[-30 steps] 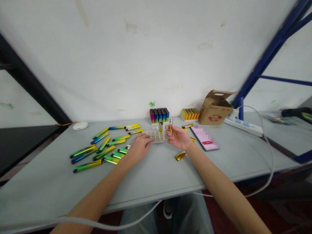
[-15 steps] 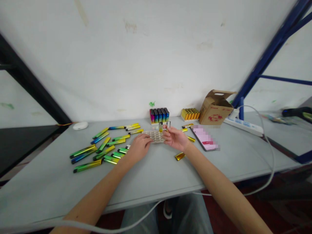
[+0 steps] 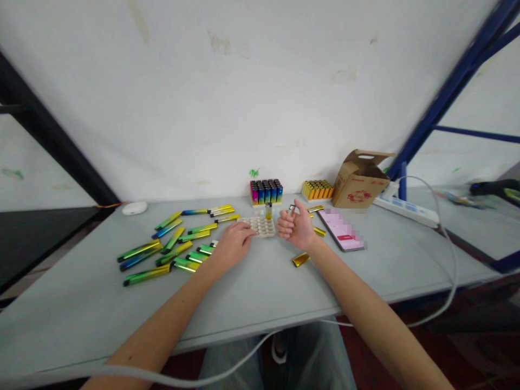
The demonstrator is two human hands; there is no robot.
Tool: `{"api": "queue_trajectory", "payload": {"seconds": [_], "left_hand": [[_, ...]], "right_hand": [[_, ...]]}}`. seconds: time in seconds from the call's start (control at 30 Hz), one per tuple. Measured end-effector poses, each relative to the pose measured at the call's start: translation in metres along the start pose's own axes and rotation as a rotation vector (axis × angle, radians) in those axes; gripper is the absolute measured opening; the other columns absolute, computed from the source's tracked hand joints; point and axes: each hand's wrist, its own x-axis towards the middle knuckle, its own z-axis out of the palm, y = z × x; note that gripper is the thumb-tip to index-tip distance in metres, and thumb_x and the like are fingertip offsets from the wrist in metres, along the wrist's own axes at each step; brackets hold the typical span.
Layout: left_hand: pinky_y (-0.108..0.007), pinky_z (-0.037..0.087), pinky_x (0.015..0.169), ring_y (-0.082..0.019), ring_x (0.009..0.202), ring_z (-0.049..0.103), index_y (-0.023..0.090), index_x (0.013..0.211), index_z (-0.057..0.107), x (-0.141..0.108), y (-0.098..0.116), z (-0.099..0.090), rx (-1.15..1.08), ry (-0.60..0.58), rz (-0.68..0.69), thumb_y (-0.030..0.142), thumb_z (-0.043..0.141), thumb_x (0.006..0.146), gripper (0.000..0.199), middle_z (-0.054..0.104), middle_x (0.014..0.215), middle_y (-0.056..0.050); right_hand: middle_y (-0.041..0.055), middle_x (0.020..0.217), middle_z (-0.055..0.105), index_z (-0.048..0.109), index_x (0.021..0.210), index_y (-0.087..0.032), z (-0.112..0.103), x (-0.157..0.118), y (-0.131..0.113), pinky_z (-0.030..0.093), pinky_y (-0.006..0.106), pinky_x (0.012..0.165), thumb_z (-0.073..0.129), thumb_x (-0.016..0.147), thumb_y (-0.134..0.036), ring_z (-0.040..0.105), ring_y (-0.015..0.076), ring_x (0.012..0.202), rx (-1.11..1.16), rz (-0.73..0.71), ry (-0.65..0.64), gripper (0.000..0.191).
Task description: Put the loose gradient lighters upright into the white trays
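A pale tray (image 3: 264, 227) with rows of round hollows lies at the middle of the table. One yellow lighter (image 3: 268, 212) stands upright at its back right corner. My left hand (image 3: 234, 243) rests at the tray's left edge, fingers close together on it. Right of the tray, my right hand (image 3: 296, 226) is curled round a lighter (image 3: 291, 208), whose metal top shows above the fingers. Several green, yellow and blue lighters (image 3: 174, 253) lie on the left side of the table. A gold lighter (image 3: 301, 260) lies below my right hand.
Behind the tray stands a filled block of multicoloured lighters (image 3: 266, 192), with a block of yellow ones (image 3: 317, 190) to its right. A cardboard box (image 3: 359, 184), a phone (image 3: 340, 230) and a power strip (image 3: 406, 210) are on the right. A white case (image 3: 134, 208) sits back left.
My right hand has moved right, away from the tray and the upright lighter, with its lighter now tilted and its fingers more curled. My left hand has barely moved.
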Motion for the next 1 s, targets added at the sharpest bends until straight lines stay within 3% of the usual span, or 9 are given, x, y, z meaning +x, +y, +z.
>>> {"api": "queue_trajectory", "payload": {"seconds": [0.2,0.5,1.0], "left_hand": [[-0.043,0.046,0.099,-0.024,0.105,0.060,0.017,0.101,0.073,0.000,0.000,0.000,-0.007,-0.013,-0.003,0.013,0.048,0.089,0.028,0.069,0.107,-0.011],[-0.042,0.045,0.100,-0.023,0.106,0.059,0.018,0.101,0.073,0.000,-0.001,0.000,0.009,-0.025,-0.004,0.013,0.048,0.089,0.028,0.068,0.108,-0.010],[-0.043,0.046,0.098,-0.023,0.104,0.060,0.019,0.099,0.073,0.000,0.001,0.000,-0.026,0.004,-0.007,0.012,0.048,0.088,0.029,0.068,0.107,-0.010]], "right_hand": [[-0.0080,0.043,0.013,0.027,0.048,-0.022,0.001,0.003,0.002,0.015,0.019,0.034,0.022,0.093,-0.057,0.008,0.0085,0.040,-0.051,0.039,0.066,0.057],[-0.0084,0.043,0.013,0.027,0.049,-0.022,0.010,0.002,0.005,0.013,0.018,0.034,0.019,0.093,-0.045,0.006,0.0089,0.040,-0.126,0.029,0.130,0.050],[-0.0095,0.046,0.015,0.029,0.055,-0.023,0.008,0.003,0.010,0.014,0.017,0.035,0.028,0.090,-0.046,0.006,0.0090,0.042,-0.190,0.030,0.118,0.042]]}}
